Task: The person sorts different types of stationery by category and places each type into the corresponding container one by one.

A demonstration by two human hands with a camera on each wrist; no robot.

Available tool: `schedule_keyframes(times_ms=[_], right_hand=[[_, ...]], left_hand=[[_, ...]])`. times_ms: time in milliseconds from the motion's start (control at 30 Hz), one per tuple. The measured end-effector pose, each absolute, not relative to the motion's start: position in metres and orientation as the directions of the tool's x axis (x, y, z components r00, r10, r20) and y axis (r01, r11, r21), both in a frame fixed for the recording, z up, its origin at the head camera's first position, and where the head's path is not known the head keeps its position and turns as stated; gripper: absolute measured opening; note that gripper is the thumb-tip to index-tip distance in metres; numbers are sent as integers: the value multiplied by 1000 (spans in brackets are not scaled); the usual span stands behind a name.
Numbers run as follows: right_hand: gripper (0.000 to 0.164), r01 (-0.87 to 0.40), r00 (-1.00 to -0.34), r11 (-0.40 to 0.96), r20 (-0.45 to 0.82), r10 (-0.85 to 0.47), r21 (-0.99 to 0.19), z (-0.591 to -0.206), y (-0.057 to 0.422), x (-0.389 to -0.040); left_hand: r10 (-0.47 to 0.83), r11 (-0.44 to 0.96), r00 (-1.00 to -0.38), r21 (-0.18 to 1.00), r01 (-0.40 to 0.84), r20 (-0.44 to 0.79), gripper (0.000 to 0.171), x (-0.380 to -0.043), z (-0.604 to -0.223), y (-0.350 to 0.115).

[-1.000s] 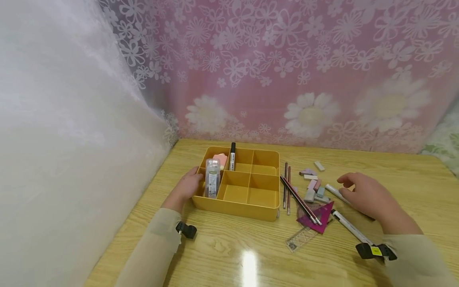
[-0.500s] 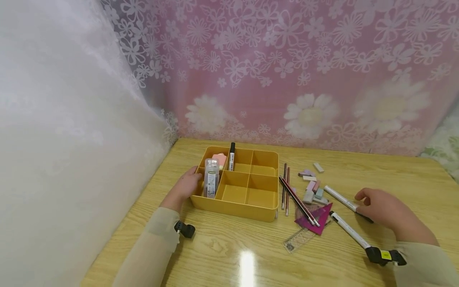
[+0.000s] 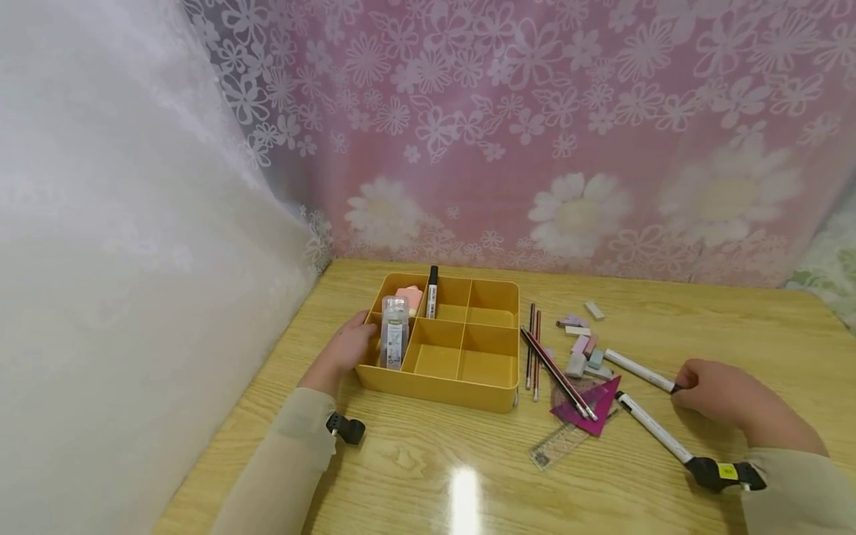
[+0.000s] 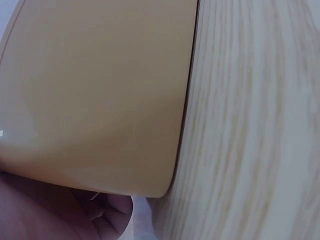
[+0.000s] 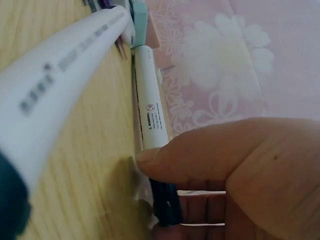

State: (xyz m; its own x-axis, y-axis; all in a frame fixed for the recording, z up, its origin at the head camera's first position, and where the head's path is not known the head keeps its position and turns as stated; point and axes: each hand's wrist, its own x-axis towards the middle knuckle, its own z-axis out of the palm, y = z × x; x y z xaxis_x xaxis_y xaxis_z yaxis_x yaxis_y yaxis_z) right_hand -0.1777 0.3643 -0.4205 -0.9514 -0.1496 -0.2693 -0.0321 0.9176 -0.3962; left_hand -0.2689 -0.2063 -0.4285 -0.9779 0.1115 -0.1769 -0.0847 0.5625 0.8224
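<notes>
My left hand grips the left wall of a yellow compartment box, its thumb over the rim. The left wrist view has this hand's curled fingers against the box's outer side. On the right, my right hand pinches a white marker by its dark cap end. In the right wrist view the thumb presses one side of the marker, other fingers behind it. The marker lies along the table. A second white marker lies nearer me, partly under the wrist camera.
Inside the box are a clear labelled container, a pink item and a black-capped marker. Several pencils, a magenta set square, a clear ruler and small eraser-like blocks lie right of the box.
My right hand has moved right and toward me, from above the marker's middle to its cap end, and now pinches it. The left hand stays on the box.
</notes>
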Motion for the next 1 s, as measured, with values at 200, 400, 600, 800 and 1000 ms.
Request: schedule_keyframes(times_ms=[200, 400, 600, 800, 1000], right_hand=[[24, -61, -958, 917, -235, -165, -395, -412, 365, -180], [25, -98, -970, 915, -169, -177, -392, -403, 365, -178], [29, -120, -982, 912, -89, -167, -393, -390, 354, -174], [26, -163, -985, 899, 14, -172, -406, -381, 332, -173], [25, -218, -976, 869, 111, -188, -445, -376, 310, -174]], left_hand=[[107, 565, -980, 822, -76, -165, 53, -270, -427, -206], [103, 566, -979, 820, -87, -175, 53, -269, -427, -205], [119, 541, -977, 837, -85, -176, 52, -268, -428, -205], [119, 525, -977, 847, -88, -175, 54, -269, -429, -206], [118, 528, -979, 846, -79, -165, 53, -270, -429, -207]])
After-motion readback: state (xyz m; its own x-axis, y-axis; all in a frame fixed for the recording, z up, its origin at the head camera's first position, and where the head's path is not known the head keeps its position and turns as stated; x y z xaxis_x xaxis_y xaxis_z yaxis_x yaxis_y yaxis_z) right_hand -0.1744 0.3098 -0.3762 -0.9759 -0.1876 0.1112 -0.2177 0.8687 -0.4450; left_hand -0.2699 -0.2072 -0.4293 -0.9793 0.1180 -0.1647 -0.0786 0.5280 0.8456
